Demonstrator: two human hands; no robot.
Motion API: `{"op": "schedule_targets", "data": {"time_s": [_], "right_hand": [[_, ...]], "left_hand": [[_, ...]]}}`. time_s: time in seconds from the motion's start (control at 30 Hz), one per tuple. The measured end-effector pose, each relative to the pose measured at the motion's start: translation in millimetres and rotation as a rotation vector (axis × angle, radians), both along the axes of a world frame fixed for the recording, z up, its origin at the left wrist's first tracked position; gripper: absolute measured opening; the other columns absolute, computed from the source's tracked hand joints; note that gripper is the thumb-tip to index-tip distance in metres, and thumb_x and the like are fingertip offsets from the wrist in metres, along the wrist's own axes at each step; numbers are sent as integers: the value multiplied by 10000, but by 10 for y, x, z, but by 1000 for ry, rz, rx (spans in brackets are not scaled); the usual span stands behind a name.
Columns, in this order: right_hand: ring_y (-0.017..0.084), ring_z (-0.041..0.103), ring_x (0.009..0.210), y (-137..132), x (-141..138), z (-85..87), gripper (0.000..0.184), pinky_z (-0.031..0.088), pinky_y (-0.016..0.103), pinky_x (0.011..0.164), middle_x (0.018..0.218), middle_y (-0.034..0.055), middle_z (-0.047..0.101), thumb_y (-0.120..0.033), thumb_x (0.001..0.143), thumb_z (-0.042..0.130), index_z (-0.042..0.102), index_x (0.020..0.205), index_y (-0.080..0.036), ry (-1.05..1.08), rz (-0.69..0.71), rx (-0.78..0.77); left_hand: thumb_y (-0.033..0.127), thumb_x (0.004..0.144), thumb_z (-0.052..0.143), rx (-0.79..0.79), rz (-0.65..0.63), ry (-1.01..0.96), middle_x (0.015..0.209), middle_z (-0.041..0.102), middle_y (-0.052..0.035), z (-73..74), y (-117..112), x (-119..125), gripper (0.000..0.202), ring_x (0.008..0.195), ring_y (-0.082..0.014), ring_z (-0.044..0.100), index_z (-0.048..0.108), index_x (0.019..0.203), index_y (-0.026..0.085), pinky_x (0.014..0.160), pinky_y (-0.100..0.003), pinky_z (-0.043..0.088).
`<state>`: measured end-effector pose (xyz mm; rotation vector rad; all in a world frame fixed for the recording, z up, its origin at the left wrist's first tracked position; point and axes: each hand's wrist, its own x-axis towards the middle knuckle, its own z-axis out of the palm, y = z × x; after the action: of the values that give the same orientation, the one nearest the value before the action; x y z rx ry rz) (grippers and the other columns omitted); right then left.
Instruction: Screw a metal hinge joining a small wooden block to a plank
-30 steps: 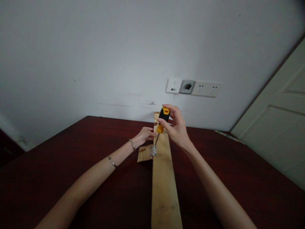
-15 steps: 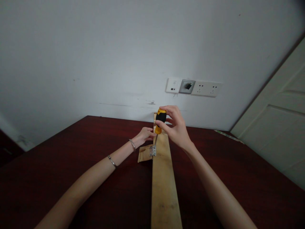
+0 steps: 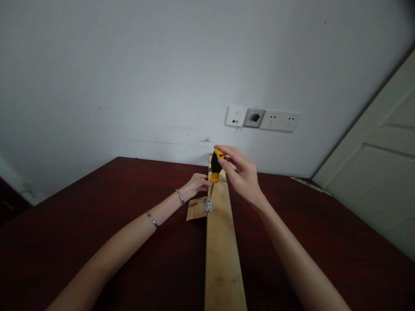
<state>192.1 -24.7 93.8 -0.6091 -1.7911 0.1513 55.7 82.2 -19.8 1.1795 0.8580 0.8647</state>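
My right hand (image 3: 241, 172) grips a yellow-and-black screwdriver (image 3: 216, 166) by its handle. The shaft slants down to a small metal hinge (image 3: 207, 205), its tip at the hinge's upper part. One hinge leaf lies on a long wooden board (image 3: 222, 246); the other lies on a short wooden piece (image 3: 196, 209) to the left of the board. My left hand (image 3: 197, 183) holds the board's left edge just beyond the hinge, fingertips close to the screwdriver shaft. Part of its grip is hidden by the board.
The board lies lengthwise on a dark red table (image 3: 145, 259), its far end near the white wall (image 3: 129, 77). Sockets (image 3: 280, 121) are set in the wall above. A flat strip (image 3: 309, 185) lies at the table's far right, by a pale panelled door (image 3: 385, 172).
The fingers of my right hand have shifted around the screwdriver handle, which has turned and tilted slightly. My left hand stays in place.
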Motion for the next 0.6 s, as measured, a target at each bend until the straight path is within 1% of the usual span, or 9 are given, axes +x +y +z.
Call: {"op": "schedule_targets", "data": {"time_s": [0.07,0.13,0.17,0.23,0.3,0.37,0.43,0.5,0.6], "right_hand": [[197,549,1017,-9,-2,-2,244,516,389,828,1069,49,575,-281,836,581,613,1077,-290,15,-29,12],[206,540,1014,-20,-6,-2,269,521,388,810,1073,54,546,-308,784,645,622,1051,-290,17,-67,14],[212,530,1037,-26,-7,-1,279,513,398,827,1101,58,536,-312,791,636,616,1068,-294,6,-71,11],[215,517,1085,-33,-5,5,282,485,424,879,1155,60,537,-293,852,548,587,1131,-303,-32,-41,3],[208,525,1082,-35,-2,8,288,471,429,893,1153,58,560,-258,894,467,571,1160,-300,-53,-8,3],[202,545,1024,-35,-2,7,253,491,403,848,1086,58,579,-262,881,499,593,1114,-287,-40,-19,7],[200,547,970,-39,-4,5,219,508,375,792,1018,56,563,-292,819,602,620,1036,-274,-7,-60,19],[201,539,960,-45,-1,9,254,508,377,794,1005,52,536,-311,771,660,623,1020,-274,-7,-72,29],[202,530,1025,-51,17,27,272,473,413,876,1090,57,532,-286,846,557,589,1115,-296,-78,-30,32]], "left_hand": [[61,605,648,10,-5,-7,724,675,-56,-6,-4,3,105,624,-137,623,653,704,98,603,-239,502],[69,643,622,22,-6,-11,729,675,-52,-3,-15,2,91,622,-135,621,656,720,101,596,-234,498],[68,654,614,24,-4,-9,733,675,-51,2,-21,1,92,622,-135,620,657,729,100,597,-235,497],[54,654,610,26,1,-4,745,675,-52,16,-35,0,106,624,-135,620,655,741,96,612,-243,501],[39,638,615,24,1,3,753,674,-58,28,-45,1,119,627,-136,621,650,739,91,625,-253,509],[30,629,613,22,3,11,752,673,-61,31,-47,3,125,632,-137,622,645,732,93,618,-249,511],[27,640,597,23,6,19,744,673,-56,22,-39,8,125,637,-137,621,643,730,99,597,-232,504],[29,667,576,25,12,25,737,673,-48,7,-25,13,127,644,-139,620,644,741,106,587,-219,494],[35,702,559,25,24,38,720,667,-42,-21,-3,17,114,650,-142,620,642,742,103,600,-216,483]]}}
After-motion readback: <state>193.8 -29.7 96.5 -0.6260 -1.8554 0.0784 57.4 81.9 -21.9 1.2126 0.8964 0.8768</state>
